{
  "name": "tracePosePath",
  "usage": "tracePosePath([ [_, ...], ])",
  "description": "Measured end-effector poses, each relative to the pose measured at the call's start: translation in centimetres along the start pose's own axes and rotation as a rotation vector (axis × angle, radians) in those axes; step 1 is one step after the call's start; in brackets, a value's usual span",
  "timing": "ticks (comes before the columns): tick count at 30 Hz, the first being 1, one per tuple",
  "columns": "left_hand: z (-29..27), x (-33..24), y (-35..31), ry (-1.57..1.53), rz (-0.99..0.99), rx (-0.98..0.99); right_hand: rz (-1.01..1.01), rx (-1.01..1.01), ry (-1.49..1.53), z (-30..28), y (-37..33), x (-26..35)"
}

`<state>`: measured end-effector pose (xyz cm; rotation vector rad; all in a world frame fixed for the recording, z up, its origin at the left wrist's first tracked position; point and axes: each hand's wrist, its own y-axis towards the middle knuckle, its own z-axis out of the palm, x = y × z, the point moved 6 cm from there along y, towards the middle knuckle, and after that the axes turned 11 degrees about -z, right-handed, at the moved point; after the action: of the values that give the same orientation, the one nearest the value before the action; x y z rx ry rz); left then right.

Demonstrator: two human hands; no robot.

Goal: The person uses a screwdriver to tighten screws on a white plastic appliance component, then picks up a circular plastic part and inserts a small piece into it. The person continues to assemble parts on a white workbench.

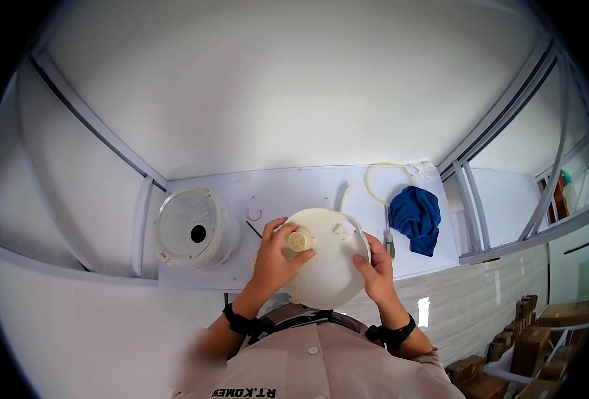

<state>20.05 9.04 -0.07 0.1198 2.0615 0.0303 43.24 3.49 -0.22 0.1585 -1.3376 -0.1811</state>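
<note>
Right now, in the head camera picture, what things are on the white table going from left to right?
White round pot → small pink ring → left hand → white dome-shaped lid → right hand → blue cloth.

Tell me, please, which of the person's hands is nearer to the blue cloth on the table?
Right. The right hand grips the white round part's rim just left of the blue cloth; the left hand is farther, across the part.

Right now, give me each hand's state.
Left hand: closed on small cream round plastic cap.
Right hand: gripping rim of white round plastic lid.
</note>
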Motion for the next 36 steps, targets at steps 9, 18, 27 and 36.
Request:
tracePosePath([
  [9, 0.7, 0.4, -0.1, -0.042, -0.016, 0.062, -0.068, 0.074, 0.085, 0.3, -0.2, 1.3],
  [18, 3.9, 3.7, -0.8, -0.465, -0.460, 0.517, -0.218, 0.215, -0.128, 0.4, -0.1, 0.8],
  [27, 4.9, 4.3, -3.6, -0.426, -0.515, 0.876, -0.253, 0.159, -0.176, -1.4, 0.9, -0.2],
  [36, -0.5, 2.2, -3.6, -1.043, -0.803, 0.558, -0.009, -0.132, 0.042, -2.5, 1.0, -2.7],
])
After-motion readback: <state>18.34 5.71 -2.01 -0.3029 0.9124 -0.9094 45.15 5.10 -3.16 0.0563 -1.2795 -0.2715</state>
